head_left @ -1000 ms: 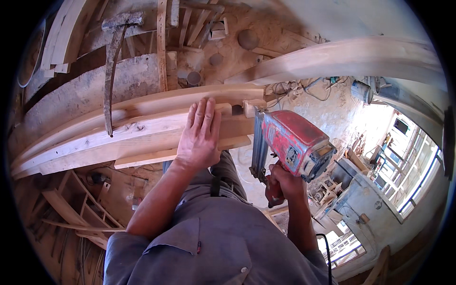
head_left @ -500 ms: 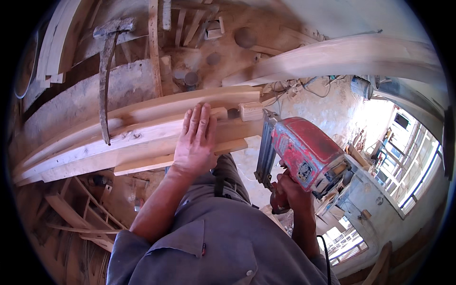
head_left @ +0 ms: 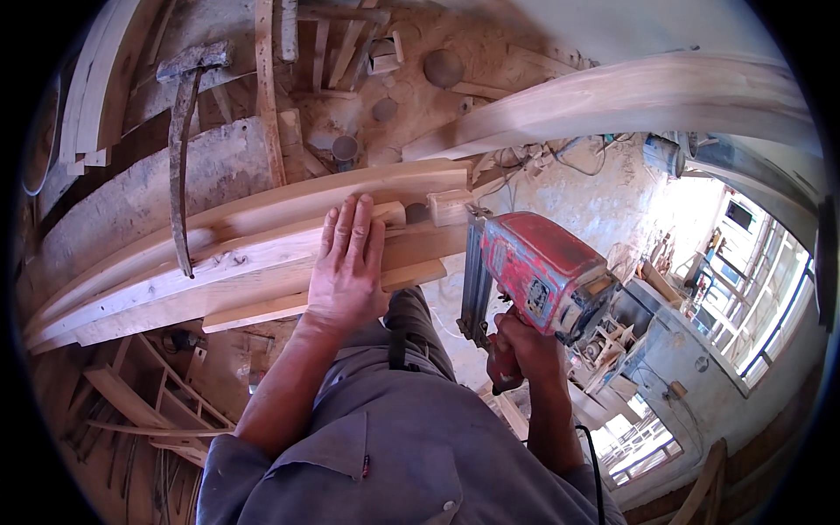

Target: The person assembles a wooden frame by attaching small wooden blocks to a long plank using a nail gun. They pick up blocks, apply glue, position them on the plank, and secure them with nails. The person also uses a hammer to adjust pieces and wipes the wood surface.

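Observation:
My left hand [head_left: 347, 262] lies flat, fingers outstretched, on a pale wooden board [head_left: 262, 249] among several long boards stacked side by side. My right hand [head_left: 527, 352] grips the handle of a worn red nail gun [head_left: 549, 271]. The gun's dark magazine [head_left: 473, 280] faces the boards, and its tip is at the right end of a small wood block [head_left: 450, 208]. Whether the tip touches the block I cannot tell. The block sits at the boards' right end. A hammer [head_left: 181, 157] with a long wooden handle lies left of my left hand, its handle end over the boards.
A thick pale timber [head_left: 612, 101] stretches across the upper right. Below left, a wooden frame [head_left: 162, 398] stands near the floor. Wood offcuts and cords [head_left: 582, 157] litter the ground beyond the boards. A black hose or cable [head_left: 593, 464] hangs beside my right arm.
The nail gun in my right hand has moved slightly left and up with a small shift of the whole view. My left hand stays flat on the board.

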